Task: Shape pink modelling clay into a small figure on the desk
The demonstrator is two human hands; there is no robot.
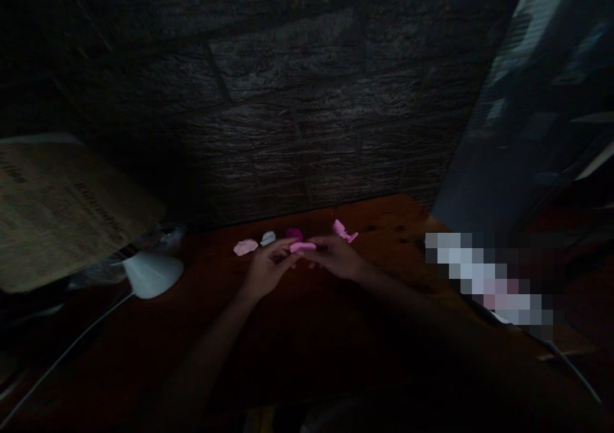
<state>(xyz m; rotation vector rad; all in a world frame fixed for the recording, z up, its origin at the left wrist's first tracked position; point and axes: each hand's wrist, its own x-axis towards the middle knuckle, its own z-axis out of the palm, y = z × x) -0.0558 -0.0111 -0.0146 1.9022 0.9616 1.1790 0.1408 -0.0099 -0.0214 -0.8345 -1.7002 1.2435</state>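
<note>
Between both hands is a small bright pink piece that looks like modelling clay (303, 247), long and rounded. My left hand (268, 268) pinches its left end with thumb and fingers. From the other side, my right hand (339, 258) grips its right end, fingers closed. Just beyond the hands lie a pale pink flattened lump (245, 247), a white lump (268, 238) and a magenta lump (294, 234), partly covered by the fingers. Past my right hand lies an irregular pink piece (344, 231) with thin arms.
The scene is dim. A brown wooden table (384, 228) meets a dark brick-patterned wall (311, 100). At left stand a white cone-shaped lamp base (152, 274) with a cord and a printed brown paper bag (62, 209). A pixelated patch (480, 276) covers something at right.
</note>
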